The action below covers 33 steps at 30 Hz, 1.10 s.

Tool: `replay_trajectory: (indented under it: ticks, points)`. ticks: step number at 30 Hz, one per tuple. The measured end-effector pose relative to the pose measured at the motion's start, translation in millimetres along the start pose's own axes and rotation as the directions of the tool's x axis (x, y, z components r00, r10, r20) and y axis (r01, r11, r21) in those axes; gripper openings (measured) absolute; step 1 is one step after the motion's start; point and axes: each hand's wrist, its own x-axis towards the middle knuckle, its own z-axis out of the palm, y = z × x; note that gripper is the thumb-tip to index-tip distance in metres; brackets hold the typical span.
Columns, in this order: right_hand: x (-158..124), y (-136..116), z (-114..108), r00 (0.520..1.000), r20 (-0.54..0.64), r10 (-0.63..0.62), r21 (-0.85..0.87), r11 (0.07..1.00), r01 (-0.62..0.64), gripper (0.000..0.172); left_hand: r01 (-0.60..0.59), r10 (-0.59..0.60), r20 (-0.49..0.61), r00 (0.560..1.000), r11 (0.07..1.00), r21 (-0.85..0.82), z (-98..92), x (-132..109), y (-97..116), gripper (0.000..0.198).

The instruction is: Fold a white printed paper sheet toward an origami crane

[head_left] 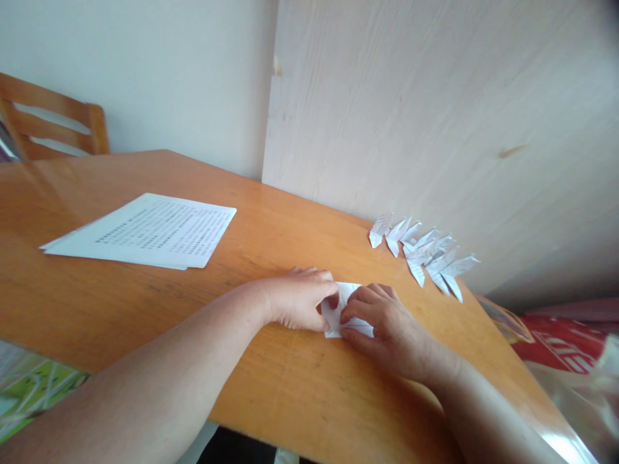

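A small piece of printed white paper [344, 308] lies folded on the orange wooden table [145, 309] near its right part. My left hand [300, 298] rests on its left side with fingers curled, pressing the paper. My right hand [382, 322] covers its right side, fingertips bent down onto the fold. Both hands pinch the same piece against the tabletop. Most of the paper is hidden under my fingers.
A row of several folded paper pieces [425, 254] lies by the pale wooden board [435, 116] at the back right. A stack of printed sheets [149, 231] sits on the left. A wooden chair [53, 125] stands far left. A red-and-clear plastic bag [561, 341] lies beyond the right edge.
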Motion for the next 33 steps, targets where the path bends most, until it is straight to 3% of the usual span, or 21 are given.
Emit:
replay_trajectory:
  ticks: [15,28,33]
  points:
    - [4.3,6.4,9.3,1.0,0.015,0.005,0.0,1.0,-0.005,0.008,0.006,-0.006,0.008,1.0,1.0,0.004,2.0,0.9,-2.8,0.037]
    - [10.3,2.5,5.0,0.997,0.052,0.061,0.027,0.998,-0.063,0.009,-0.01,0.01,0.01,1.0,1.0,-0.02,0.3,-0.3,2.2,0.022]
    - [12.4,3.9,4.6,0.997,0.06,0.054,0.056,0.997,-0.057,0.01,-0.01,0.011,0.009,1.0,0.998,-0.054,1.6,-0.4,0.7,0.026]
